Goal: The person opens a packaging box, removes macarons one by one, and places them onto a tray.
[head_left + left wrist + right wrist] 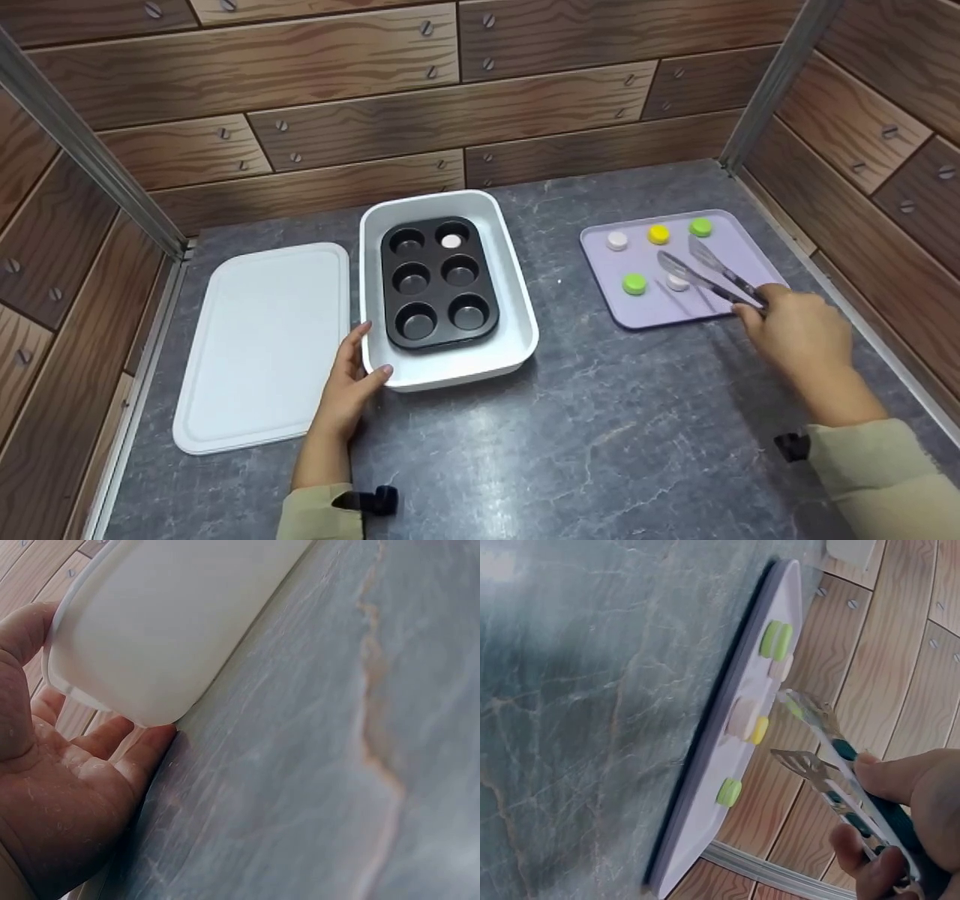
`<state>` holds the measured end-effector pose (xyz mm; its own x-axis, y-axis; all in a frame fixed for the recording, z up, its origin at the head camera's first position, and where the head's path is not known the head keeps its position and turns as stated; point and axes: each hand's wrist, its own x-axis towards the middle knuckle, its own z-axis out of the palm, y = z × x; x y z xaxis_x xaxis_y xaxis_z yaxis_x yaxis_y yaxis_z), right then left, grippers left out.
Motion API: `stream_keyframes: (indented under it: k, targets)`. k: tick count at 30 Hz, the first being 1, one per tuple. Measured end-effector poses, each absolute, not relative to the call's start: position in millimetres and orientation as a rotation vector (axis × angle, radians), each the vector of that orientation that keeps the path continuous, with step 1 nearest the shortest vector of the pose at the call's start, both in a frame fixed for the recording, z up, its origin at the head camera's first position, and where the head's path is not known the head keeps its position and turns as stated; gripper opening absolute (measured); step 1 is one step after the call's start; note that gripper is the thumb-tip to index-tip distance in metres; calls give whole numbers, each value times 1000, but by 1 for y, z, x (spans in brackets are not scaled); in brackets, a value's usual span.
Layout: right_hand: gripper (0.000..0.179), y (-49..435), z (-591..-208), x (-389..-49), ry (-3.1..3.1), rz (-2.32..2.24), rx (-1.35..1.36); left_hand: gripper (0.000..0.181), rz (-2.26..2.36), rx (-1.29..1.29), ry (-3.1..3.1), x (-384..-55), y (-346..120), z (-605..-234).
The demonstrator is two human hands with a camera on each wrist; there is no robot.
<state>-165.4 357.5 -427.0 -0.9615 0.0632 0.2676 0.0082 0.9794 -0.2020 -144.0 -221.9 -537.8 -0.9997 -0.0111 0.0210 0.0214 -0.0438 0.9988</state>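
My right hand (802,330) grips a pair of metal tongs (855,799) with dark handles. Their tips are spread above the lilac tray (622,311), with nothing between them. On that tray lie two green macarons (634,283), a yellow macaron (658,235) and two pale macarons (617,241), one of them partly behind the tongs. My left hand (346,394) holds the near left corner of a white container (450,371), thumb at the rim and fingers along the outer wall. Inside it sits a dark muffin tin (436,300), with one white macaron (451,241) in its far right cup.
A white lid (262,345) lies flat on the grey marbled table (600,420), left of the container. Wood-patterned panels (360,97) with metal corner posts (780,82) wall in the back and both sides.
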Motion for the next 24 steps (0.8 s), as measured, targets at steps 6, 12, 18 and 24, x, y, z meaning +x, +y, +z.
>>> stream_keyframes:
  k: [6,12,18,24]
  targets:
    - [40,351,-422,-169,-2775,309,-78,82,-2252,16,-2162,-144,-221,-538]
    - [39,334,-410,-186,-2760,301,-30,82,-2259,-5,-2135,-143,-224,-538]
    - [37,308,-398,-207,-2707,273,46,83,-2274,-43,-2136,-143,-223,-538]
    - [34,277,-391,-230,-2713,288,127,83,-2289,-56,-2111,-144,-222,-539]
